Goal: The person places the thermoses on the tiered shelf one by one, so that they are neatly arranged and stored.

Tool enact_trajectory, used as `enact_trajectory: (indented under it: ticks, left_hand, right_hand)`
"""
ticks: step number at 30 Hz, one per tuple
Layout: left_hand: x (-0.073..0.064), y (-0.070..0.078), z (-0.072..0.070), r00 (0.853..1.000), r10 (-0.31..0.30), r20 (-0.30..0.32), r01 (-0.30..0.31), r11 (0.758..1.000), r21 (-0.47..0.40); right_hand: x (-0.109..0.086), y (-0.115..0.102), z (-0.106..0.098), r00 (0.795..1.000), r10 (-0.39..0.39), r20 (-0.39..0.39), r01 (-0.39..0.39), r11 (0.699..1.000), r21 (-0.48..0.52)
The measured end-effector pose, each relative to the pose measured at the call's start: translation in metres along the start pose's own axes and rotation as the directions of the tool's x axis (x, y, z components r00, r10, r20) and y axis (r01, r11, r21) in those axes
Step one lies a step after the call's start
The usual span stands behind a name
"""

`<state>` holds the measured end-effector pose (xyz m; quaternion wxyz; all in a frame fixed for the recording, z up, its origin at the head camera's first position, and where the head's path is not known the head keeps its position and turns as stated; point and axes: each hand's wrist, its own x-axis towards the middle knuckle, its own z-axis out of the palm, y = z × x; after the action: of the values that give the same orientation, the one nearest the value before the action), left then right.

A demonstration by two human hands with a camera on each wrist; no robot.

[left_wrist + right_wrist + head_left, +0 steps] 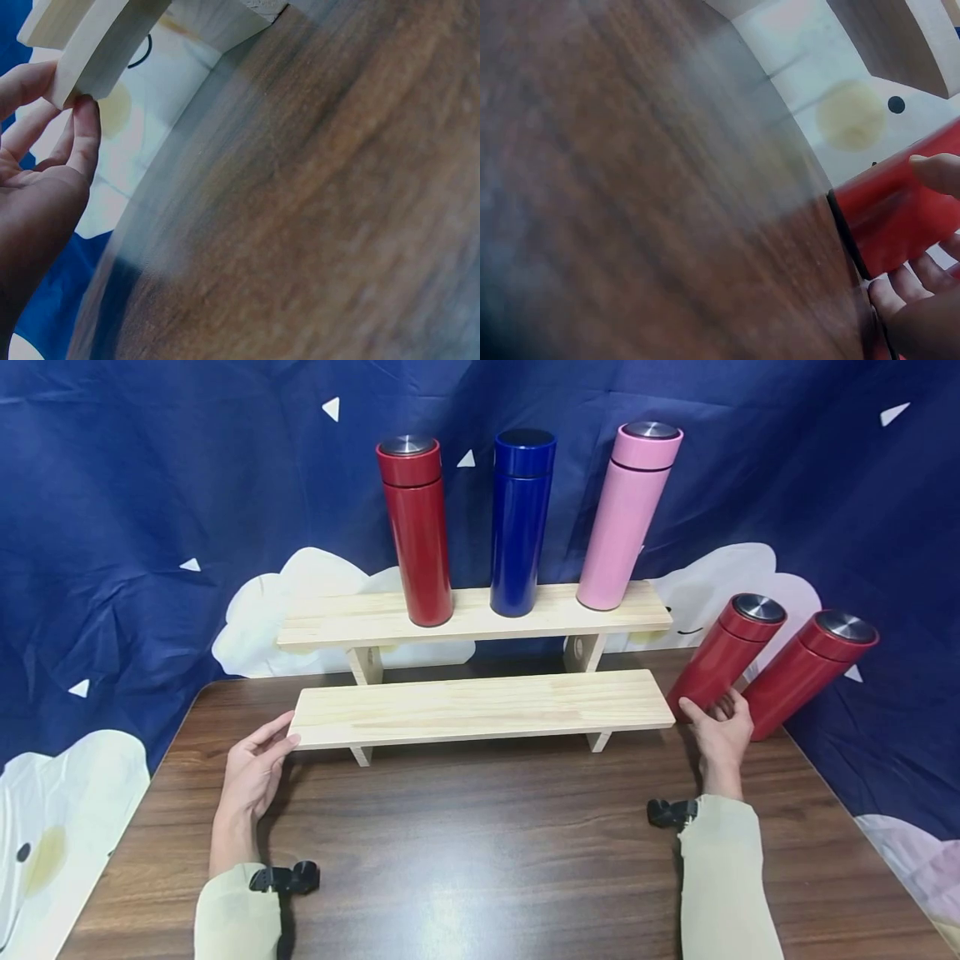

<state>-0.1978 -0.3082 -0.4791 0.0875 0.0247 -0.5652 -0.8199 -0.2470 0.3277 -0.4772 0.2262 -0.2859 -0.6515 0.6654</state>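
My left hand (pixel 255 768) is at the left end of the lower pale wooden shelf (pixel 480 706). In the left wrist view its thumb and fingers pinch the board's end (pixel 94 64). My right hand (pixel 722 731) grips a red thermos (pixel 720 660) low on its body, just off the shelf's right end. This thermos leans to the right in the head view. The right wrist view shows the thumb and fingers around the red body (pixel 900 214), its dark base edge at the tabletop. A second red thermos (pixel 806 668) stands just right of that hand.
On the upper shelf (pixel 322 622) stand a red thermos (pixel 420 543), a blue thermos (pixel 521 527) and a pink thermos (pixel 628 522). Both shelf boards rest on wooden legs on the brown table (pixel 480 835). A blue patterned cloth (pixel 187 485) hangs behind.
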Motion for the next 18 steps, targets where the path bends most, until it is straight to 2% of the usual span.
enact_trajectory:
  ticks: [7,13,18]
  left_hand:
    - [-0.0005,0.0000,-0.0003,1.000,-0.011,-0.013,0.011,1.000,0.006]
    - [0.0008,-0.0006,-0.0014,1.000,0.001,-0.001,-0.001,1.000,-0.012]
    - [0.0013,-0.0009,-0.0009,1.000,0.000,-0.002,0.000,1.000,-0.007]
  right_hand:
    - [0.0043,0.0030,0.0033,1.000,0.007,0.000,-0.007,1.000,-0.024]
    - [0.0077,0.0053,0.0059,1.000,-0.022,-0.008,0.022,1.000,-0.016]
    - [0.0090,0.0063,0.0080,0.999,-0.050,-0.003,0.050,0.997,-0.059]
